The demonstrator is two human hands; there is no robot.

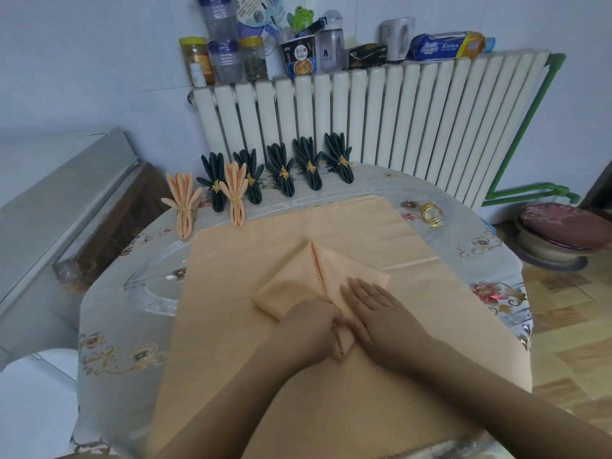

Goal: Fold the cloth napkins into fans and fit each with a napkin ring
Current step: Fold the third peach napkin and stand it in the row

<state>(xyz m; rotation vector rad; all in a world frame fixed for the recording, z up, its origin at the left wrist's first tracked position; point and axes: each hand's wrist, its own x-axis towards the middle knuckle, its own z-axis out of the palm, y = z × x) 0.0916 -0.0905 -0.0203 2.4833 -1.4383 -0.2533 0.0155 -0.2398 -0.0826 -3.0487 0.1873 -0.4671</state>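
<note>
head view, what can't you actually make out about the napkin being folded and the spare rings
- Near tip of the peach napkin, head view: covered by the left hand, which grips it; its folds cannot be counted.
- Cloth under the right hand: hidden by the flat palm.
- Gold napkin rings: too small and overlapped to count.
- Near edge of the peach cloth stack: hidden by the forearms.

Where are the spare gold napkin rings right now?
In the head view, the gold napkin rings lie on the table's far right, just beyond the right corner of the spread peach cloth, near the radiator.

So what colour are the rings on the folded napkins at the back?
Gold, seen in the head view, like this napkin ring.
</note>
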